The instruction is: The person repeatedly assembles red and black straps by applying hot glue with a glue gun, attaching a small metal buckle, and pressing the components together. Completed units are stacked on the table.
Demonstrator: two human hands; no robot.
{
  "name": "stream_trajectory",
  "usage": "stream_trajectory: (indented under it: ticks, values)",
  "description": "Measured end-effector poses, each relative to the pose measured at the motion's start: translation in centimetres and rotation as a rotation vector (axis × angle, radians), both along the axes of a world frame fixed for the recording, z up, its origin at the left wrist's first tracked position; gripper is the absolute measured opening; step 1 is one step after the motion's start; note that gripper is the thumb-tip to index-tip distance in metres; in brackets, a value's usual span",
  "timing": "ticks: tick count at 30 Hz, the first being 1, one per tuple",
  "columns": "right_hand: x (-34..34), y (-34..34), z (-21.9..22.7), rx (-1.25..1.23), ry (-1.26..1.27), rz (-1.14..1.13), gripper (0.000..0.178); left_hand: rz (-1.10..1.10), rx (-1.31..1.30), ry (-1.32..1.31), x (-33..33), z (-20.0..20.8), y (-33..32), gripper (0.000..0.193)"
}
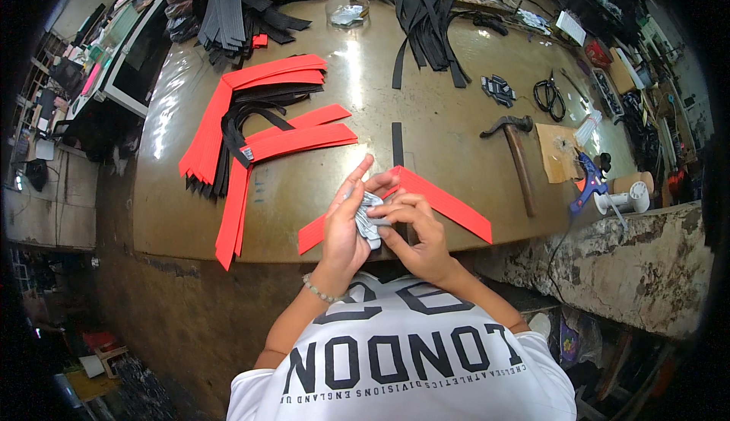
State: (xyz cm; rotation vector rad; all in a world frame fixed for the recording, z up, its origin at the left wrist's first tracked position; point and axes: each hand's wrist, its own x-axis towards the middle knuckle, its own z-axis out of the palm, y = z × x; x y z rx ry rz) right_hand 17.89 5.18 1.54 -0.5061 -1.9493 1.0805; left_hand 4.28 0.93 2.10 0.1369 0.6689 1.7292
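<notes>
Close to the table's near edge, my left hand (342, 231) cups a bundle of small grey-and-white labels (368, 219). The fingers of my right hand (420, 240) are bent in against that bundle, pinching at one of its pieces. Just beyond the hands lies a red strap (454, 207), folded into a peak, its middle partly hidden by my fingers. A short black strip (397, 144) sticks out past the peak. Left of them are stacked folded red straps (304, 141), with a black strap loop (232, 128) carrying a small grey label (247, 153).
Toward the right of the table (319, 49) lie a hammer (519, 163), black scissors (549, 96), a blue glue gun (589, 182) and several small grey pieces (498, 90). Black strips (426, 30) and a clear round container (348, 12) stand farther back.
</notes>
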Motion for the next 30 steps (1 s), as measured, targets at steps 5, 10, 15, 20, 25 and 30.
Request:
stream_trajectory:
  ticks: [5,10,15,20,25,30]
  values:
    - [1.0,0.7,0.8,0.242,-0.026,0.033,0.023,0.089,0.129,-0.264,-1.7,-0.9,0.1,0.031]
    - [2.3,1.1,1.6,0.237,-0.077,0.15,0.022,0.032,0.152,-0.29,-2.5,-0.9,0.1,0.022]
    - [3.5,1.2,0.9,-0.046,-0.015,0.122,0.018,0.07,0.063,-0.042,-2.1,0.1,-0.4,0.023]
    - [4.5,0.8,1.1,-0.221,0.025,0.088,0.017,0.095,0.191,0.046,-1.1,0.8,-0.4,0.025]
    - [8.5,2.8,7.1,-0.139,0.492,-0.123,0.009,0.619,-0.062,0.105,-7.8,4.3,-0.2,0.021]
    - [6.1,3.2,6.9,-0.262,-0.025,-0.496,0.009,0.002,-0.144,0.914,-4.0,2.9,-1.8,0.029]
